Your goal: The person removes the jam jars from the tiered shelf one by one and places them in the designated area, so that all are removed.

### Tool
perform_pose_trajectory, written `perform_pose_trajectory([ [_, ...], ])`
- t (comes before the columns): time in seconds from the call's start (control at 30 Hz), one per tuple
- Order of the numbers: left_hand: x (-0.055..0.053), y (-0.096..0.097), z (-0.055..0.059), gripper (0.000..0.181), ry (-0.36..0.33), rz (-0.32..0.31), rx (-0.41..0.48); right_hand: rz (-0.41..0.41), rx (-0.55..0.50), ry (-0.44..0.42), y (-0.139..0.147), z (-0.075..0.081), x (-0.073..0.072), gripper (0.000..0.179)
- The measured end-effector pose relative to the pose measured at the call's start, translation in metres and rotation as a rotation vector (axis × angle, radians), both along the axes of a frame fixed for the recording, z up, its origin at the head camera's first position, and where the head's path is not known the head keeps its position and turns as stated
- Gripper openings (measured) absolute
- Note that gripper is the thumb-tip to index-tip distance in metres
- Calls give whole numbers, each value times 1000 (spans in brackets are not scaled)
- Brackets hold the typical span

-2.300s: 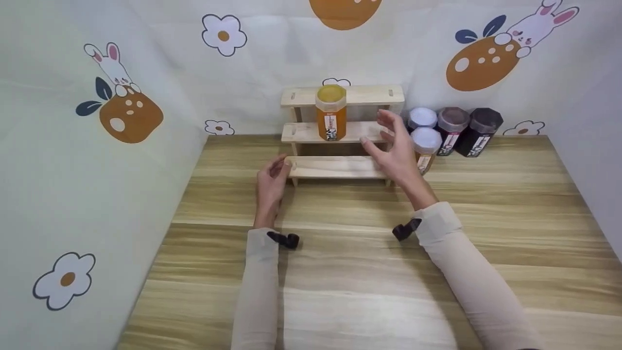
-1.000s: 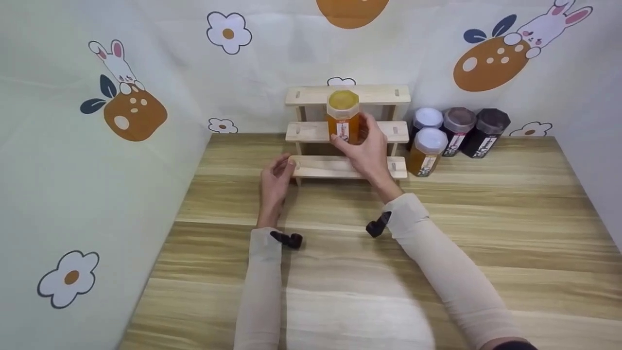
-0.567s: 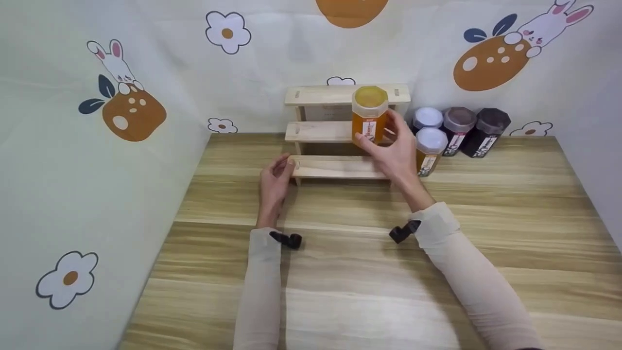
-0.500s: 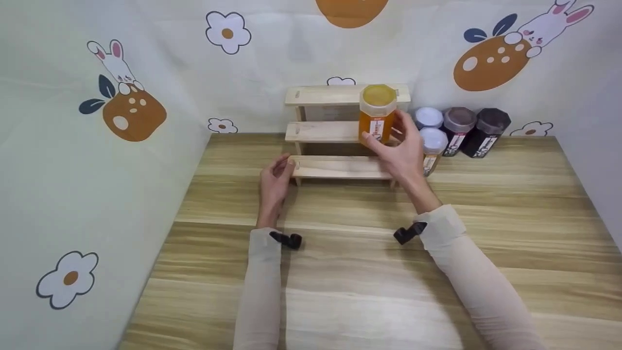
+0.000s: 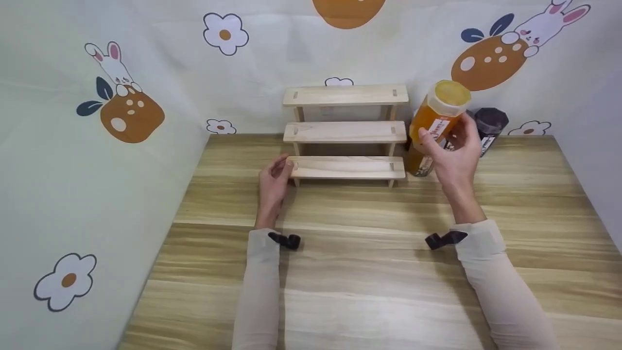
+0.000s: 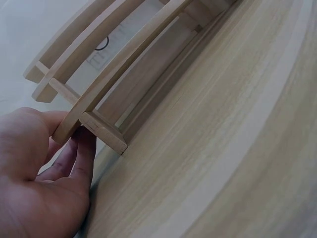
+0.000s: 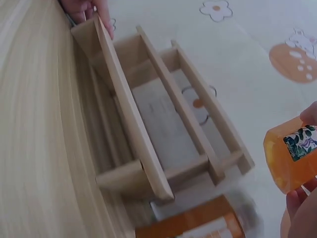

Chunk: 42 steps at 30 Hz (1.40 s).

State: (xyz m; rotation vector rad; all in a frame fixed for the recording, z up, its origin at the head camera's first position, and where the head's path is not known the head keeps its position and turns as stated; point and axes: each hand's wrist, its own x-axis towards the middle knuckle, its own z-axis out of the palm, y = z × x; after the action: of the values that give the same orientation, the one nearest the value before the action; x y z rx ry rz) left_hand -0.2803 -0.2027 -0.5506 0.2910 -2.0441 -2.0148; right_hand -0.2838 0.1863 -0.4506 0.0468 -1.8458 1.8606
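Observation:
My right hand grips an orange honey-coloured jar with a yellowish lid, thumb across its front by the label. The jar is held tilted in the air, right of a three-tier wooden display rack. In the right wrist view its orange base shows beside the rack's end. My left hand pinches the left end of the rack's lowest shelf; the left wrist view has the fingers reaching under that shelf end. All three shelves are bare.
Right of the rack, another amber jar stands on the wood-grain table, partly hidden by the held jar. A dark-lidded jar stands behind my right hand, with further jars mostly covered. Patterned cloth walls enclose the back and sides.
The orange jar stood on the middle shelf, my right hand open beside it. That hand took hold of it, lifted it and carried it right, past the rack's end. The left hand stayed put.

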Motion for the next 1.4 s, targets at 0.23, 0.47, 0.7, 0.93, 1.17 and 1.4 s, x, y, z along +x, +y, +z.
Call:
perform_pose_trajectory([
  [0.23,0,0,-1,39,-7,-7,-31,-76,-64,-34,34,0,5,71],
  [0.47,-1,0,0,39,-4,4,-30,-99,-122,-93,60,-6,3,75],
  [0.7,-1,0,1,39,0,1,-36,-118,-57,-186,78,-23,0,73],
  [0.93,0,-1,1,40,-14,5,-42,-81,124,-354,91,-43,-1,78],
  [1.17,0,-1,2,40,-15,3,-25,-17,218,-470,99,-58,-1,87],
  [1.4,0,-1,1,40,2,-8,-47,70,238,-464,102,-77,-5,88],
])
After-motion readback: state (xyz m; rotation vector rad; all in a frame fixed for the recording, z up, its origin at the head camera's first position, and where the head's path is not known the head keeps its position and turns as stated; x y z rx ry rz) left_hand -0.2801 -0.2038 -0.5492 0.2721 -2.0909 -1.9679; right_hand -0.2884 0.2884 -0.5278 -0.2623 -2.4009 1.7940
